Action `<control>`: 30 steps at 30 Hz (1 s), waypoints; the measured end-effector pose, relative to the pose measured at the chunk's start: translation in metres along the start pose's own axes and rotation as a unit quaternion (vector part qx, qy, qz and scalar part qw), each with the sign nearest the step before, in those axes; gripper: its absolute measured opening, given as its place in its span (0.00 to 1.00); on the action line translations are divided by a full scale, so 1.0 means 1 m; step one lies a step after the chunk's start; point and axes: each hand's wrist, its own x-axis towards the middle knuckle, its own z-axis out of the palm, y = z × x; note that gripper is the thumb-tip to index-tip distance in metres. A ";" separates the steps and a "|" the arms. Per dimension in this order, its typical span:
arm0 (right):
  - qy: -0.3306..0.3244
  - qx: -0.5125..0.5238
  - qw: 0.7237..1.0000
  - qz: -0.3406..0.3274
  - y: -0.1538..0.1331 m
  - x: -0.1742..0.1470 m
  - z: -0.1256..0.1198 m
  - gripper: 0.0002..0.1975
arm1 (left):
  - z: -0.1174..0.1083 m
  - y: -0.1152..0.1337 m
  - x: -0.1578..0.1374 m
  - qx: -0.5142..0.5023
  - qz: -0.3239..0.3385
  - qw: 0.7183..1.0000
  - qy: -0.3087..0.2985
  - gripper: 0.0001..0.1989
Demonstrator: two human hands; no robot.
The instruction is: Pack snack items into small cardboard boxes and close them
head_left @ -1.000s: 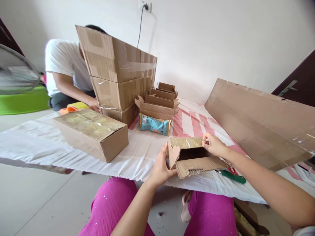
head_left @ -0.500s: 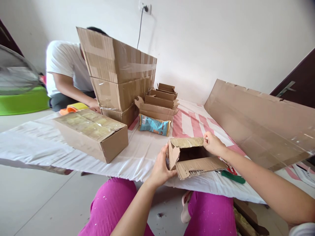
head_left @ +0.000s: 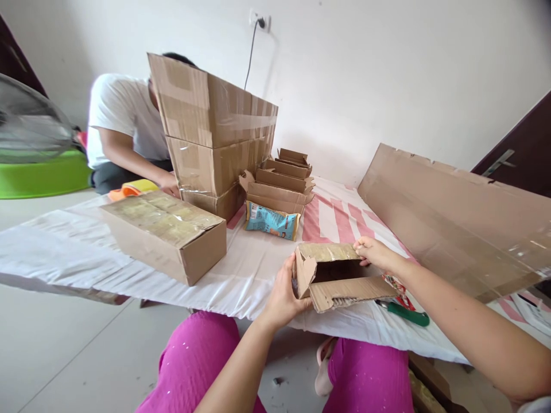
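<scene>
A small cardboard box [head_left: 306,274] lies at the table's near edge with its open side toward me and a long flap folded down. My left hand [head_left: 284,295] grips its left end, thumb below and fingers along the side. At the upper right corner, my right hand [head_left: 371,252] pinches the taped top edge. The box's inside is dark, so I cannot tell what it contains. Right of the box lie a green-handled tool [head_left: 407,313], its other end partly hidden, and a red-and-white wrapper [head_left: 400,289].
A closed carton [head_left: 163,229] stands left, before a tall stack of taped cartons [head_left: 232,155]. Several open boxes [head_left: 279,186] line up behind a blue snack packet [head_left: 272,221]. A large cardboard sheet [head_left: 456,218] leans at right. Another person [head_left: 124,126] sits behind the stack.
My right hand has shifted slightly at the box's upper right corner, its fingers now bent over the edge. The view has moved a little; the left hand keeps its hold.
</scene>
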 end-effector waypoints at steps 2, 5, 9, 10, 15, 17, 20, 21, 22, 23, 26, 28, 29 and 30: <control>-0.010 -0.033 0.999 -0.013 0.000 -0.001 0.000 0.01 | 0.000 0.000 0.000 -0.001 0.001 1.000 -0.001 0.59; 0.023 -0.143 0.986 -0.082 0.002 0.000 0.001 0.06 | 0.000 0.001 0.000 -0.002 0.003 1.000 -0.002 0.59; 0.060 -0.265 0.953 -0.132 0.002 0.002 0.000 0.01 | -0.001 0.001 0.000 -0.003 0.006 1.000 -0.002 0.59; 0.064 -0.292 0.943 -0.149 0.001 0.001 0.000 0.02 | -0.001 0.001 0.000 -0.003 0.007 1.000 -0.003 0.58; 0.104 -0.422 0.881 -0.189 -0.007 -0.012 0.006 0.07 | -0.001 0.002 -0.001 0.003 0.003 1.000 -0.009 0.58; 0.110 -0.447 0.873 -0.162 -0.010 -0.018 0.009 0.08 | -0.001 0.003 -0.001 0.010 0.006 1.000 -0.013 0.58; 0.110 -0.463 0.867 -0.148 -0.011 -0.019 0.010 0.08 | -0.001 0.004 -0.002 0.022 0.014 1.000 -0.017 0.57; 0.109 -0.464 0.866 -0.150 -0.010 -0.018 0.008 0.08 | -0.001 0.004 -0.003 0.026 0.015 0.999 -0.018 0.57; 0.109 -0.463 0.866 -0.153 -0.009 -0.016 0.006 0.08 | -0.001 0.003 -0.003 0.029 0.015 0.999 -0.018 0.57; 0.110 -0.457 0.868 -0.157 -0.008 -0.013 0.003 0.07 | -0.001 0.003 -0.003 0.031 0.016 0.999 -0.019 0.57; 0.106 -0.422 0.887 -0.157 -0.004 -0.004 -0.007 0.06 | 0.000 0.003 -0.003 0.034 0.023 0.999 -0.020 0.57; 0.101 -0.393 0.902 -0.145 -0.003 0.002 -0.012 0.05 | -0.001 0.003 -0.003 0.034 0.030 0.999 -0.024 0.57; 0.100 -0.383 0.908 -0.136 -0.003 0.004 -0.014 0.05 | -0.001 0.004 -0.003 0.034 0.034 0.999 -0.025 0.57; 0.101 -0.377 0.912 -0.128 -0.004 0.006 -0.016 0.04 | -0.001 0.004 -0.003 0.034 0.037 0.998 -0.026 0.57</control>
